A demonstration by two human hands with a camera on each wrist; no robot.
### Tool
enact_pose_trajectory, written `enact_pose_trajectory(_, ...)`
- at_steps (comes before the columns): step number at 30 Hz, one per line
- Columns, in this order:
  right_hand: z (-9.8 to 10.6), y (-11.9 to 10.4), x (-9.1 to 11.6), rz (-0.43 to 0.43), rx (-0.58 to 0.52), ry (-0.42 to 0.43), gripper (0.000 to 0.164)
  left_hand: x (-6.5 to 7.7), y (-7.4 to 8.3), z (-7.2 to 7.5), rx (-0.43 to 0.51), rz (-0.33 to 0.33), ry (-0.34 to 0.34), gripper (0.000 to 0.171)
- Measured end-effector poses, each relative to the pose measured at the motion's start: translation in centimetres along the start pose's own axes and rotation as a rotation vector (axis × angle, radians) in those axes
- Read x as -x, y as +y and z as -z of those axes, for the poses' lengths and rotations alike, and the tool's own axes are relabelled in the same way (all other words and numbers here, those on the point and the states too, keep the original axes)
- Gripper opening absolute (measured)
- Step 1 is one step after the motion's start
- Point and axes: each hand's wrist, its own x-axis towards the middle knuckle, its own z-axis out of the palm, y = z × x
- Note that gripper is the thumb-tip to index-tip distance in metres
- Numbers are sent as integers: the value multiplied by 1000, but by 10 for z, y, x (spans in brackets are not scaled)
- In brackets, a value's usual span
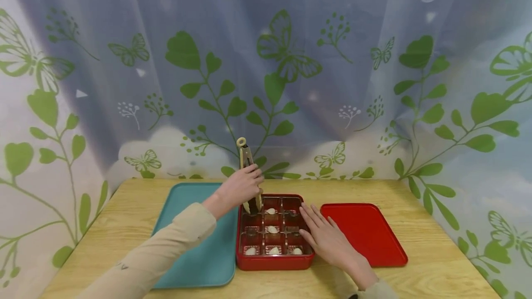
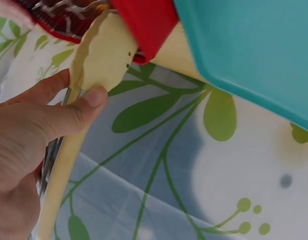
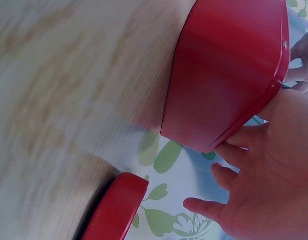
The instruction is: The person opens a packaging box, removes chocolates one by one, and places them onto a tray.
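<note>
My left hand point(image 1: 238, 188) grips a pair of cream-coloured tongs point(image 2: 106, 55), thumb on one arm and fingers on the other. The tongs stand steeply, heads down at the back left compartment of a red box point(image 1: 274, 263); whether anything is between the heads is hidden. A clear divided insert sits in the box, with small white pieces point(image 1: 272, 230) in several compartments; their kind is too small to tell. With fingers extended, my right hand point(image 1: 330, 241) rests at the box's right rim, its fingertips touching the edge in the right wrist view.
A teal tray point(image 1: 199, 266) lies on the wooden table point(image 1: 124, 216) along the box's left side. To the right is a flat red lid point(image 1: 361, 234), partly behind my right hand. A curtain point(image 1: 232, 59) with leaves and butterflies hangs behind the table's back edge.
</note>
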Motion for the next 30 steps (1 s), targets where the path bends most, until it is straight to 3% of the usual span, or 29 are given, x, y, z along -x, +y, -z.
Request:
enact_pose_trajectory(7,0,-1,-1,15,-10,26,59,5,-3,-5,17,8,-31,34)
enact_pose_trajectory(16,-1,-1,0,-5,-2,12,60,35,-16,-7,190,143,68,38)
enact_pose_trajectory(21,-1,-1,0,-5,-4,6,60,56,-14,-18,287,235,94,42)
enact_pose_trajectory(30,-2,0,0,-6,-12,14,60,82,-5,-33,346,362,182,41)
